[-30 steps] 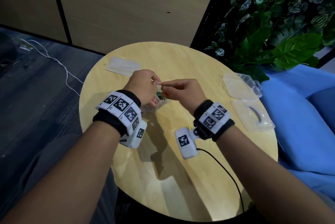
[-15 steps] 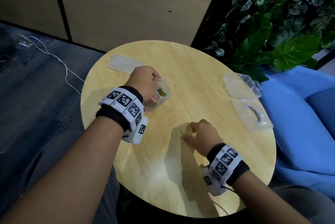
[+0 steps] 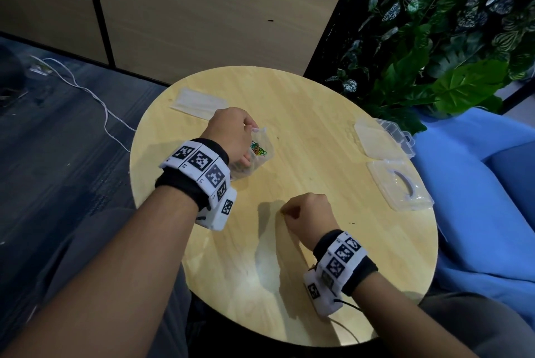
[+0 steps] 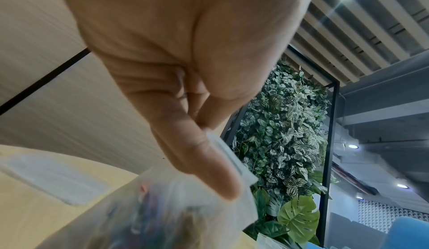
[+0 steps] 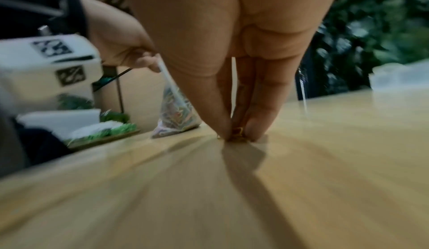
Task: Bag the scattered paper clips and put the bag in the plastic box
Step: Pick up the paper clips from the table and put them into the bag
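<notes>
A small clear bag [image 3: 254, 155] with several coloured paper clips [image 3: 258, 149] inside stands on the round wooden table [image 3: 318, 131]. My left hand [image 3: 231, 134] pinches its top edge between thumb and fingers; the left wrist view shows the thumb [image 4: 204, 161] pressed on the bag [image 4: 162, 216]. Nearer the front, my right hand [image 3: 307, 212] has its fingertips down on the tabletop, pinching a yellow paper clip [image 5: 238, 131] between thumb and fingers. The bag [image 5: 174, 113] stands behind, to the left, in the right wrist view.
An open clear plastic box [image 3: 385, 137] and its lid part [image 3: 399, 186] lie at the table's right edge. A flat clear sleeve [image 3: 197, 102] lies at the far left. Plants [image 3: 451, 39] and blue fabric [image 3: 477, 198] are to the right.
My right hand left the bag and moved toward the table's front, where its fingers closed on a yellow clip. The left hand kept holding the bag in place.
</notes>
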### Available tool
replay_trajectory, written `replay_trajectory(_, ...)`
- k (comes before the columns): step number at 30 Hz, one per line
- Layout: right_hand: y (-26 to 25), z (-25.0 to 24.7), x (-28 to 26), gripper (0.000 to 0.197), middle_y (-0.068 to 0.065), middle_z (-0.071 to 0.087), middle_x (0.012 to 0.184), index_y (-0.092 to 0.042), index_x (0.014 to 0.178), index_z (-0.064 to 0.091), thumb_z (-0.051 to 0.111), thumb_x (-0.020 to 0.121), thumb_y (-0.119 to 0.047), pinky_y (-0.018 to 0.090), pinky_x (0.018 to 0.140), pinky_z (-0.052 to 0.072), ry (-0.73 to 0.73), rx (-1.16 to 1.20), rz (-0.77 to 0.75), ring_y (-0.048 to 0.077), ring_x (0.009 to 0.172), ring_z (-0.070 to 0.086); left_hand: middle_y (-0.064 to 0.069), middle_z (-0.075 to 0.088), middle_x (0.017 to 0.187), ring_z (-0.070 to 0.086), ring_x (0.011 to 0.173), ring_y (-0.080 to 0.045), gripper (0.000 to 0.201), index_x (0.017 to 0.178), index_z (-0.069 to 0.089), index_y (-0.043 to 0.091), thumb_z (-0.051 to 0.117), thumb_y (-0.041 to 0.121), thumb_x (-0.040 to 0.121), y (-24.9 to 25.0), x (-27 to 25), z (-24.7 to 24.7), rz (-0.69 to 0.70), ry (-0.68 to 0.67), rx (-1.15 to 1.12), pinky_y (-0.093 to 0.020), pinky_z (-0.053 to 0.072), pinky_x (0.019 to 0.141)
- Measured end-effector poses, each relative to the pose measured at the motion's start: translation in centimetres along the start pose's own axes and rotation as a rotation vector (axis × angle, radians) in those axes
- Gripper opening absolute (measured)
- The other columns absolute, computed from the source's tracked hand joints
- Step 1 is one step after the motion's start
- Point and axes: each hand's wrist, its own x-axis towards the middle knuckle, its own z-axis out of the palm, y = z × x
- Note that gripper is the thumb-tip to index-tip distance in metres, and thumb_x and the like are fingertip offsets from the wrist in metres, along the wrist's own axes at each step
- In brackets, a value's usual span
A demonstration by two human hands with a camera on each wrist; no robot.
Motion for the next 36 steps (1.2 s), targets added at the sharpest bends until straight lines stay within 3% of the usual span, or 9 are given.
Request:
replay_trajectory(2,-0.1,-0.8,0.2,0.018,-0.006,0.071,0.078,-0.02,0.085,0.078,0.068,0.079,-0.007,0.022,0.066,0.056,-0.065,0.158,0.074,0.012,0.075,0.068,-0.012,0.065,0.081,0.069,0.049,-0.026,0.022,0.1,0.068,0.015,0.046,0.015,0.105,0.0,0.0,0.0,-0.005,0.0,0.0,-0.046,0.064,0.063)
replay_trajectory(5,-0.1,-1.5,0.9,0.013,-0.004,0.071,0.075,-0.02,0.082,0.077,0.075,0.075,-0.009,0.015,0.056,0.048,-0.179,0.251,0.152,0.009,0.072,0.066,-0.012,0.065,0.078,0.069,0.048,-0.025,0.021,0.101,0.068,0.014,0.047,0.015,0.105,0.1,-0.1,-0.1,-0.012,-0.002,0.0,-0.047,0.064,0.063)
replay_trajectory(10,-0.2,-1.3,1.1,0.009,-0.007,0.07,0.072,-0.02,0.081,0.078,0.077,0.074,-0.014,0.014,0.054,0.045,-0.24,0.159,0.121,0.008,0.068,0.063,-0.014,0.066,0.08,0.069,0.046,-0.023,0.022,0.099,0.067,0.015,0.047,0.014,0.105,0.1,-0.1,-0.1,-0.006,-0.009,-0.002,-0.048,0.063,0.062)
replay_trajectory(16,-0.1,-1.6,1.0,0.01,-0.011,0.065,0.069,-0.021,0.077,0.075,0.075,0.076,-0.011,0.01,0.055,0.042,-0.198,0.099,0.047,0.005,0.065,0.061,-0.014,0.067,0.086,0.07,0.048,-0.024,0.021,0.1,0.068,0.014,0.047,0.014,0.104,0.1,-0.1,-0.1,0.004,-0.019,0.004,-0.045,0.064,0.061)
replay_trajectory(23,0.7,-1.7,1.1,0.007,-0.008,0.07,0.071,-0.021,0.076,0.075,0.076,0.075,-0.014,0.016,0.059,0.049,-0.205,0.147,0.049,0.007,0.067,0.064,-0.014,0.067,0.087,0.07,0.048,-0.024,0.021,0.097,0.067,0.016,0.047,0.014,0.104,0.1,-0.3,-0.2,0.012,-0.021,0.018,-0.046,0.064,0.061)
replay_trajectory(29,2.2,-5.5,2.0,0.004,0.01,0.075,0.074,-0.009,0.084,0.075,0.073,0.081,-0.007,0.033,0.071,0.061,-0.144,0.576,0.104,0.021,0.067,0.072,-0.011,0.065,0.082,0.07,0.048,-0.024,0.022,0.095,0.067,0.017,0.047,0.015,0.105,0.2,-0.3,-0.2,0.009,-0.026,0.031,-0.047,0.064,0.062)
replay_trajectory(31,2.5,-6.3,2.7,0.01,0.003,0.074,0.072,-0.014,0.086,0.075,0.07,0.081,-0.007,0.022,0.069,0.058,-0.073,0.45,0.037,0.016,0.067,0.072,-0.012,0.066,0.08,0.071,0.05,-0.027,0.023,0.095,0.067,0.017,0.046,0.015,0.105,0.2,-0.3,-0.2,0.008,-0.027,0.034,-0.048,0.063,0.061)
replay_trajectory(33,2.3,-5.8,3.4,0.02,-0.007,0.072,0.07,-0.022,0.093,0.075,0.067,0.081,-0.008,0.014,0.066,0.052,-0.081,0.161,-0.109,0.009,0.067,0.069,-0.013,0.067,0.08,0.071,0.05,-0.027,0.023,0.097,0.068,0.015,0.046,0.015,0.105,0.2,-0.3,-0.1,0.014,-0.033,0.041,-0.05,0.063,0.061)
replay_trajectory(36,2.2,-3.8,4.3,0.028,-0.006,0.07,0.078,-0.027,0.108,0.073,0.064,0.086,-0.012,0.022,0.071,0.053,-0.2,-0.081,-0.219,0.011,0.074,0.065,-0.014,0.067,0.082,0.071,0.049,-0.025,0.022,0.099,0.068,0.015,0.046,0.015,0.105,0.2,-0.3,-0.1,0.018,-0.036,0.048,-0.049,0.063,0.061)
